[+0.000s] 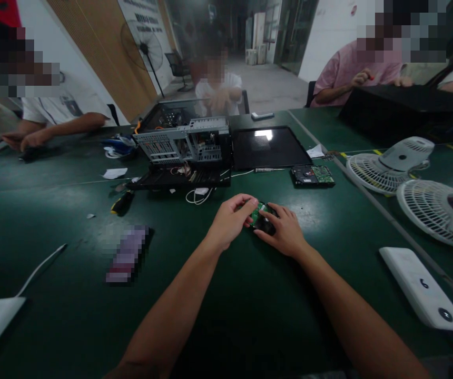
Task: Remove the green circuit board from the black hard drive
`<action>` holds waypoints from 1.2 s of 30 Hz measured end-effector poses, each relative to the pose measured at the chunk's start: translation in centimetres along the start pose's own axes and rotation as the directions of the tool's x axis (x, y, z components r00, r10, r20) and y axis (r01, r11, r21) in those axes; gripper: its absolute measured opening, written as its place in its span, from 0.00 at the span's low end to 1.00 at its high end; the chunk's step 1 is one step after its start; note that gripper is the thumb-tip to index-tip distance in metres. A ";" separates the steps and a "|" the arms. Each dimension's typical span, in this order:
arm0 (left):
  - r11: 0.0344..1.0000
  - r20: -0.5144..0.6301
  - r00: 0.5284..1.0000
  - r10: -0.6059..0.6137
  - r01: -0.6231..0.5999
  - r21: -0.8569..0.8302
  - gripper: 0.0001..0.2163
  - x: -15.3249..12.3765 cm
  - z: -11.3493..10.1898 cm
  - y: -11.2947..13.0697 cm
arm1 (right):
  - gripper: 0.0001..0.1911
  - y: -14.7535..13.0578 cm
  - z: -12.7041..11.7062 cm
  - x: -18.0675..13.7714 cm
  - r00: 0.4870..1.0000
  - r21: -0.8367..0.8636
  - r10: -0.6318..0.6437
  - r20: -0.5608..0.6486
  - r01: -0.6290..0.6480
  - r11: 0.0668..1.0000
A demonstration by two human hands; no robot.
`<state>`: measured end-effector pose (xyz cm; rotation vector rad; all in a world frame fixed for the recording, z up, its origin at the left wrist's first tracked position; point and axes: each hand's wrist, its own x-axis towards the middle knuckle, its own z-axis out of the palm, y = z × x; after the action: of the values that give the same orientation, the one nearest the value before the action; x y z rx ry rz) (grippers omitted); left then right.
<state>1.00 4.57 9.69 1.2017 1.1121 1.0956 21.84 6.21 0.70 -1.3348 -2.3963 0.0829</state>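
Observation:
A hard drive [265,223] with a green circuit board lies between my hands on the green table, partly covered by my fingers. My left hand [230,218] is closed at its left edge, thumb and fingers together on the board's side. Around the right side, my right hand [285,229] grips the drive, with fingers at the far edge and thumb at the near one. Farther off to the right rests a second hard drive [312,176], its board facing up. A thin screwdriver [268,169] lies near it.
Ahead stands an opened computer case [183,145], beside a black side panel [272,147]. A yellow-black screwdriver [122,203] and a phone [128,253] lie left. White fans [376,171] and a white power bank [424,288] are right. Several people sit around the table.

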 end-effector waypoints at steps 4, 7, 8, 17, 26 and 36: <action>0.998 -0.029 0.998 0.046 -0.045 0.044 0.14 0.0 -0.3 -0.2 | 0.31 0.0 0.0 0.3 1.000 -0.001 -0.001 -0.002 0.001 1.000; 0.999 -0.022 0.999 0.030 -0.029 0.013 0.16 0.0 -0.4 -0.2 | 0.31 0.2 -0.2 0.4 1.000 0.004 -0.008 0.007 0.008 1.000; 1.000 -0.019 1.000 0.019 -0.020 -0.010 0.16 0.0 -0.4 -0.2 | 0.32 0.2 -0.3 0.4 1.000 0.003 -0.017 0.019 0.017 1.000; 0.988 0.004 0.999 -0.047 0.047 -0.145 0.11 0.0 -0.3 -0.1 | 0.33 0.7 -0.6 -0.2 0.998 -0.027 -0.025 0.065 0.027 0.999; 0.979 0.041 0.995 -0.086 0.092 -0.184 0.11 -0.4 -0.7 0.5 | 0.33 0.7 -0.4 -0.1 0.998 -0.013 -0.027 0.062 0.028 1.000; 0.962 0.023 0.994 -0.102 0.105 -0.252 0.06 -0.6 -0.3 0.7 | 0.33 0.8 -0.3 -0.1 0.998 -0.006 -0.030 0.054 0.030 1.000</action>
<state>0.63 4.07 10.45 0.9370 0.9832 1.1127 22.65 6.49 0.74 -1.3152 -2.4628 0.1038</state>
